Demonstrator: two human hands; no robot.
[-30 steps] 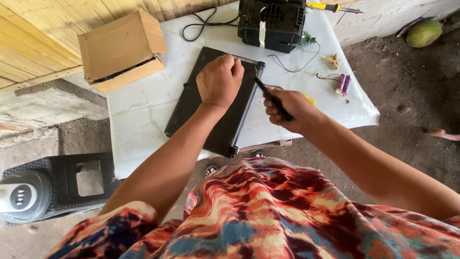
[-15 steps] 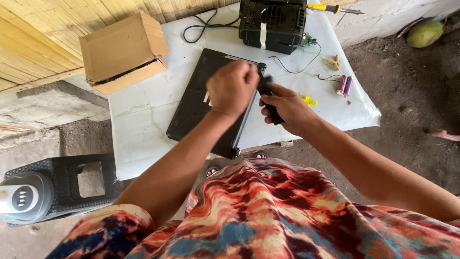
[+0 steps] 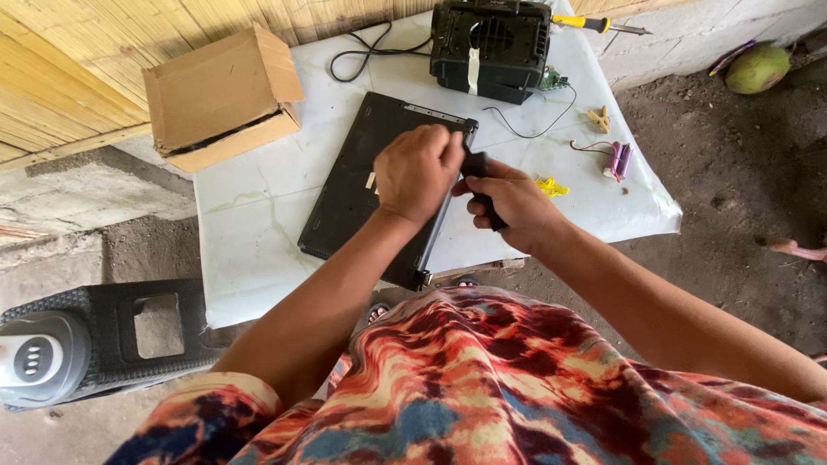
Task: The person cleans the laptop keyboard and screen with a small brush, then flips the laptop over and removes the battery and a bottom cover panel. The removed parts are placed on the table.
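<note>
Two hands meet at the laptop's far right corner: left hand (image 3: 419, 172) presses flat on the black laptop (image 3: 357, 185), right hand (image 3: 508, 202) beside it grips a dark-handled tool (image 3: 478, 176) on the table (image 3: 258, 232).

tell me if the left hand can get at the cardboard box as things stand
Probably yes: the left hand rests on the laptop, and only bare table lies between it and the cardboard box. Nothing blocks the way.
</note>
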